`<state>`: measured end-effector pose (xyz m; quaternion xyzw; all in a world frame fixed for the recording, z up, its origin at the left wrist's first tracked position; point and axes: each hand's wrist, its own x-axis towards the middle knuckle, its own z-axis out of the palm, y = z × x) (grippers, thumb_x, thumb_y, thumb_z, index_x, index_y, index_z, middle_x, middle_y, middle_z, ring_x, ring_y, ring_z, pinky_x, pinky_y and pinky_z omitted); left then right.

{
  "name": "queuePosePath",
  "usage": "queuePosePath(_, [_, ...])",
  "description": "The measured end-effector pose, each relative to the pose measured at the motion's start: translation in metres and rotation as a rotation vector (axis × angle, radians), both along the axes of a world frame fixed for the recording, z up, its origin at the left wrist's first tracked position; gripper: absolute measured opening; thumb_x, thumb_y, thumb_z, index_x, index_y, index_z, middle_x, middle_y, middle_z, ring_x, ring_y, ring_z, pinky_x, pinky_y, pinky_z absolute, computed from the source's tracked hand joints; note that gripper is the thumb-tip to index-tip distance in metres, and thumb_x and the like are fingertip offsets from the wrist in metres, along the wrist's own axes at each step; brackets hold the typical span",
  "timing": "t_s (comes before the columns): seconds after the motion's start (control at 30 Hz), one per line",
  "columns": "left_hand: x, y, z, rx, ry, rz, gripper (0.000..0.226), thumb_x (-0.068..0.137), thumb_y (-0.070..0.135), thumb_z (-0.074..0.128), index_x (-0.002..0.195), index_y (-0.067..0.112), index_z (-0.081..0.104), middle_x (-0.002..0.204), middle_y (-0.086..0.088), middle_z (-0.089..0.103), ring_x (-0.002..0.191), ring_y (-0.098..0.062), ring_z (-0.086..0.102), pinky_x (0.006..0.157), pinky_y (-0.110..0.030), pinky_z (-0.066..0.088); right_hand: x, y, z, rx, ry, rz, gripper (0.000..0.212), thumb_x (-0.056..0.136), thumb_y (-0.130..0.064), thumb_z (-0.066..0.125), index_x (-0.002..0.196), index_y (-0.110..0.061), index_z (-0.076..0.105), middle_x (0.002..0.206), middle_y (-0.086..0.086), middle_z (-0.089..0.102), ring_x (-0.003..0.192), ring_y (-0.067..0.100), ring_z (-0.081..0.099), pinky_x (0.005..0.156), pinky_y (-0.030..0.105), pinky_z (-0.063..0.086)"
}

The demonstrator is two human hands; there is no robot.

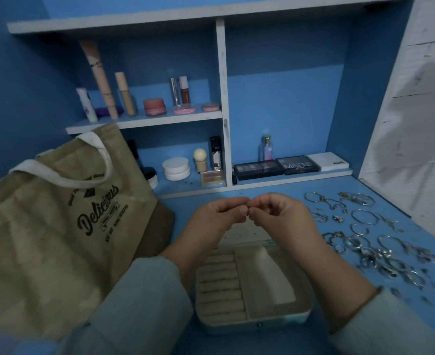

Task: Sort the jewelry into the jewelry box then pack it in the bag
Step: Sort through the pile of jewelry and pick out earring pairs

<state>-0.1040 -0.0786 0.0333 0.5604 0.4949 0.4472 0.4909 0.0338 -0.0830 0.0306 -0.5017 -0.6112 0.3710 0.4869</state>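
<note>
The open jewelry box (252, 290) sits at the near middle of the blue worktop (301, 188), its front wall close to the near edge. The bag (57, 226) fills the 9 o'clock side; loose jewelry (365, 242) spreads at 3 o'clock, reaching the frame's right edge. Above the box, the left hand (216, 219) and right hand (280, 216) meet, fingers curled, fingertips pinching something too small to identify. Both forearms cover the box's side walls.
</note>
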Motion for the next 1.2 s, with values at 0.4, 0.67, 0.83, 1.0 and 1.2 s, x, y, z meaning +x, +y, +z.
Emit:
queuePosePath(0.4, [0.002,0.010,-0.014,0.120,0.103,0.089,0.008,0.085,0.021,0.064,0.080,0.026,0.068,0.074,0.009,0.066,0.067,0.007,0.058,0.062,-0.006,0.044,0.006,0.010,-0.014,-0.135,0.406,0.030,0.013,0.082,0.005,0.061,0.077,-0.007,0.063,0.063,0.005,0.064,0.057,0.009,0.062,0.060,0.018,0.055])
queuePosePath(0.67, [0.001,0.010,-0.026,0.169,0.262,0.115,0.015,0.088,0.024,0.061,0.079,0.034,0.066,0.073,0.009,0.068,0.066,0.007,0.059,0.064,-0.008,0.044,0.009,0.009,-0.018,-0.216,0.240,0.029,0.016,0.089,0.000,0.054,0.092,-0.006,0.069,0.071,0.005,0.061,0.058,0.007,0.054,0.054,0.010,0.049])
queuePosePath(0.83, [0.001,0.008,-0.025,0.196,0.248,0.079,0.012,0.085,0.018,0.065,0.081,0.029,0.067,0.075,0.010,0.069,0.066,0.005,0.062,0.065,-0.008,0.048,0.011,0.007,-0.019,-0.235,0.133,0.042,0.010,0.087,-0.014,0.062,0.086,-0.016,0.071,0.065,-0.002,0.060,0.056,0.006,0.052,0.051,0.010,0.045])
queuePosePath(1.0, [0.003,0.010,-0.020,0.178,0.256,0.027,0.012,0.086,0.016,0.064,0.079,0.025,0.066,0.073,0.010,0.069,0.065,0.002,0.063,0.063,-0.009,0.048,0.009,0.007,-0.018,-0.230,0.108,0.025,0.010,0.085,-0.013,0.064,0.078,-0.016,0.070,0.060,-0.003,0.057,0.051,0.004,0.047,0.048,0.010,0.041])
queuePosePath(1.2, [-0.009,0.043,-0.032,0.214,0.684,0.088,0.017,0.095,0.027,0.051,0.105,0.025,0.065,0.107,0.010,0.060,0.097,-0.005,0.056,0.084,-0.017,0.040,0.012,0.009,-0.022,-0.195,0.113,-0.088,0.007,0.083,-0.014,0.067,0.078,-0.013,0.071,0.056,-0.006,0.054,0.042,-0.004,0.045,0.044,0.007,0.037])
